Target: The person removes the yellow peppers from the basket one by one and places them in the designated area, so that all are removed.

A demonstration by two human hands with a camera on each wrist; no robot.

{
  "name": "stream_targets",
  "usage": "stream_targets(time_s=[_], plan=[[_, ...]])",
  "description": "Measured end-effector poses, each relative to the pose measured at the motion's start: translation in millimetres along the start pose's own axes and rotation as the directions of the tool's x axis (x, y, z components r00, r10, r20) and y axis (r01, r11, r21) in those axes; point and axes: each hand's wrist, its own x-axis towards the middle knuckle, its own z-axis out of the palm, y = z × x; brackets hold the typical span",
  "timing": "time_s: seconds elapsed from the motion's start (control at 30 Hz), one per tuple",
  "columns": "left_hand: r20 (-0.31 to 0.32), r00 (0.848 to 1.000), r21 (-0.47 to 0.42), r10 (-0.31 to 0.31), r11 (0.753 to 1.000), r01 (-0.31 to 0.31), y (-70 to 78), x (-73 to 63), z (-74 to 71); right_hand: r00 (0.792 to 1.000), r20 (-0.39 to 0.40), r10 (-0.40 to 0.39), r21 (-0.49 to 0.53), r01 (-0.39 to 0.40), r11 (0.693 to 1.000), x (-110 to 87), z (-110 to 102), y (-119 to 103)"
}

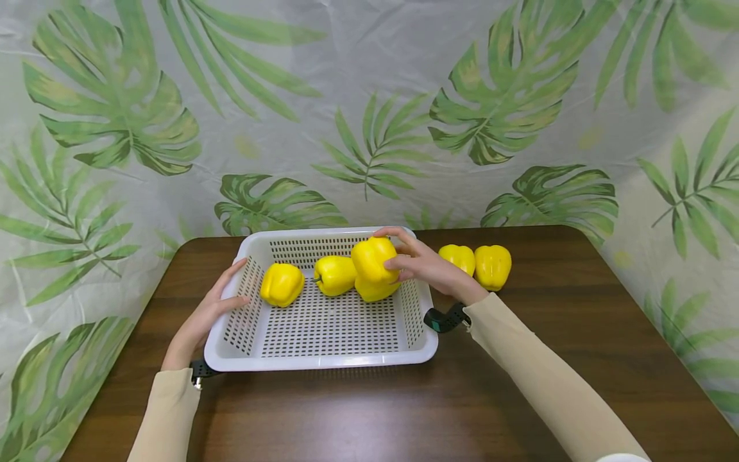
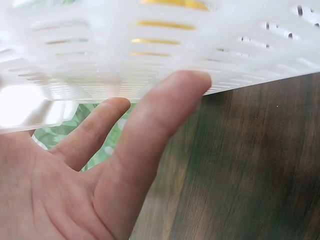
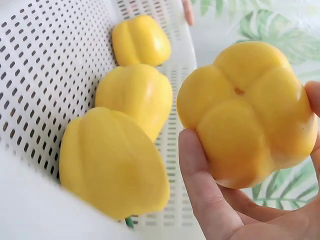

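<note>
My right hand grips a yellow bell pepper, fingertips and thumb around its sides. In the right wrist view the pepper's lobed bottom faces the camera. It is over the right part of a white slotted basket. Inside the basket lie a yellow bell pepper at the left, another beside it, and a third partly hidden below the held pepper. My left hand holds the basket's left side, its thumb and a finger reaching against the slotted plastic.
Two more yellow peppers stand side by side on the brown wooden table, right of the basket; the nearer-to-basket one is partly behind my right arm. A leaf-patterned cloth hangs behind the table.
</note>
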Motion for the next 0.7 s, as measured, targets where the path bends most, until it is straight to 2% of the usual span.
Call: stream_targets(time_s=[0.7], plan=[[-0.004, 1.000, -0.009, -0.009, 1.000, 0.009, -0.1, -1.0, 0.5, 0.997, -0.073, -0.010, 0.044, 0.014, 0.999, -21.4, -26.9, 3.3]])
